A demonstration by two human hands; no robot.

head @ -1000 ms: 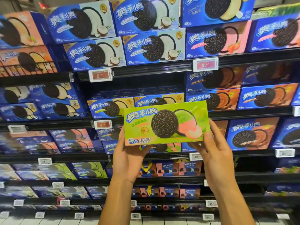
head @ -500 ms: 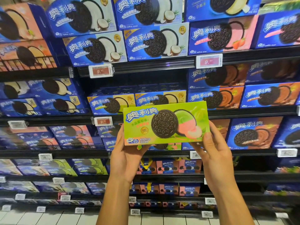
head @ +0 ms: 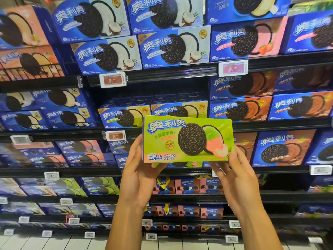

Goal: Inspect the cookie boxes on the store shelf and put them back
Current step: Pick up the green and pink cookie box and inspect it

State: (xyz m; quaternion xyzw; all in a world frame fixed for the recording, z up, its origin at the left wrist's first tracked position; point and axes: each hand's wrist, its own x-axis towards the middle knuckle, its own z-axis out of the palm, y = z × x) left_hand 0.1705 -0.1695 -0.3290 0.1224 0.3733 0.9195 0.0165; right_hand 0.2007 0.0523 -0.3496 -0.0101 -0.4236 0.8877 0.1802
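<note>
A green cookie box [head: 188,139] with a dark sandwich cookie and green-pink cream printed on its front is held up in front of the shelves, front face toward me. My left hand [head: 139,175] grips its lower left corner, fingers behind the box. My right hand [head: 236,175] grips its lower right corner, thumb on the front face. The box sits level, slightly tilted, in front of the third shelf from the top.
Rows of blue cookie boxes [head: 173,46] fill the black shelves [head: 162,73] behind. Price tags [head: 112,79] hang along the shelf edges. Smaller pink and blue packs [head: 187,185] stand on lower shelves. White floor tiles [head: 54,243] show at the bottom.
The view has shifted: the shelves sit lower and left in the frame. The box and both hands have kept their grip and drifted slightly right and down.
</note>
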